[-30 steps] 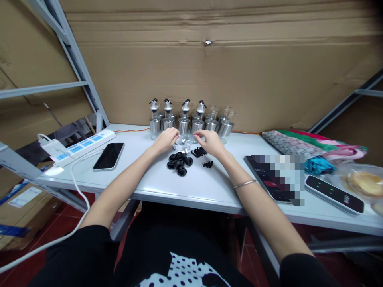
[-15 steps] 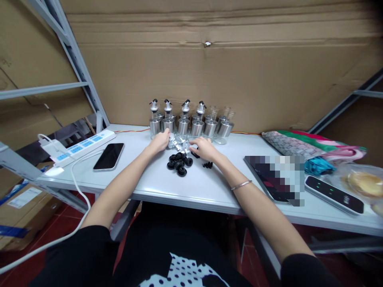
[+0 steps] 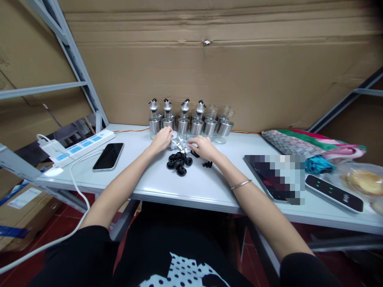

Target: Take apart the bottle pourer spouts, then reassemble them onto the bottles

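A small pile of silver pourer spout parts (image 3: 180,145) lies on the table between my two hands. My left hand (image 3: 162,138) rests at the pile's left edge, fingers extended and touching its side; the fingertips are partly hidden. On the right edge is my right hand (image 3: 203,146), fingers apart and reaching to the spout parts. Black rubber stoppers (image 3: 179,162) form a heap just nearer to me. Smaller black pieces (image 3: 207,164) lie beneath my right wrist. Behind the pile stand glass bottles with metal sleeves (image 3: 182,126), several topped with silver and black pourers.
To the left lie a phone (image 3: 108,156) and a white power strip (image 3: 85,148) with its cable. At right are a blurred-out dark flat item (image 3: 269,177), a black-and-white device (image 3: 334,193) and folded cloth (image 3: 323,145). Cardboard (image 3: 191,71) walls the back.
My left hand has shifted slightly right, and the spout parts at its fingertips have moved the same way. My right hand has moved a little left against the pile.
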Motion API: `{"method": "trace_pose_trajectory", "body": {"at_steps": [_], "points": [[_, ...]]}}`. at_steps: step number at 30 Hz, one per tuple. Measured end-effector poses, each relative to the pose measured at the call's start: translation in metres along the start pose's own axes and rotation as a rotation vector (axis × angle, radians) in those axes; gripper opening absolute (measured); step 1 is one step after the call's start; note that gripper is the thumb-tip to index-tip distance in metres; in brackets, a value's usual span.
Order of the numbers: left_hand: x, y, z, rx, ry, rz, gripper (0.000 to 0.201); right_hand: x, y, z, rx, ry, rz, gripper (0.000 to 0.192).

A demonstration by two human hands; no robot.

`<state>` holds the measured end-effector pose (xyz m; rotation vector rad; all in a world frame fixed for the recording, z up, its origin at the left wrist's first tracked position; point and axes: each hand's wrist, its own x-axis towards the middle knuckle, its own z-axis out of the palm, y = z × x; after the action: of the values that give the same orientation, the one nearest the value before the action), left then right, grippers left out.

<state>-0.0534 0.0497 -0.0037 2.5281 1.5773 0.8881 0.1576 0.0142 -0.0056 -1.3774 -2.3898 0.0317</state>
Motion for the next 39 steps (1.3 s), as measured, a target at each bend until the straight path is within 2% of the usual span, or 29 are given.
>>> {"method": "trace_pose_trajectory", "body": {"at_steps": [3,9,15,19,23,27,29,33,39], "points": [[0.0,0.003,0.002,-0.042,-0.033,-0.022,0.023,0.001,0.0,-0.002,0.019,0.018,0.022,0.025],[-0.005,0.013,-0.003,-0.035,-0.071,-0.038,0.024,0.002,-0.004,0.0,0.089,-0.032,0.015,0.027],[-0.004,0.007,0.001,-0.122,-0.023,0.031,0.027,0.0,-0.004,0.0,0.034,-0.012,0.014,0.029],[-0.003,0.003,0.008,-0.243,-0.077,0.095,0.027,-0.001,-0.002,0.004,-0.035,0.008,0.05,0.034],[-0.004,0.005,0.011,-0.229,-0.165,0.079,0.027,-0.002,-0.002,0.009,0.006,-0.05,0.056,0.038],[-0.004,0.007,0.01,-0.167,-0.129,0.088,0.028,-0.001,-0.004,0.009,0.018,-0.081,0.041,0.038],[-0.004,0.01,0.008,-0.128,-0.061,0.122,0.028,-0.001,-0.006,0.006,0.03,-0.042,0.033,0.036],[-0.008,0.023,0.002,-0.131,0.087,0.213,0.026,0.001,-0.01,-0.003,0.121,0.138,-0.027,0.029],[-0.014,0.039,0.0,-0.176,0.145,0.292,0.024,-0.004,-0.021,-0.015,0.179,0.354,-0.117,0.023]]}}
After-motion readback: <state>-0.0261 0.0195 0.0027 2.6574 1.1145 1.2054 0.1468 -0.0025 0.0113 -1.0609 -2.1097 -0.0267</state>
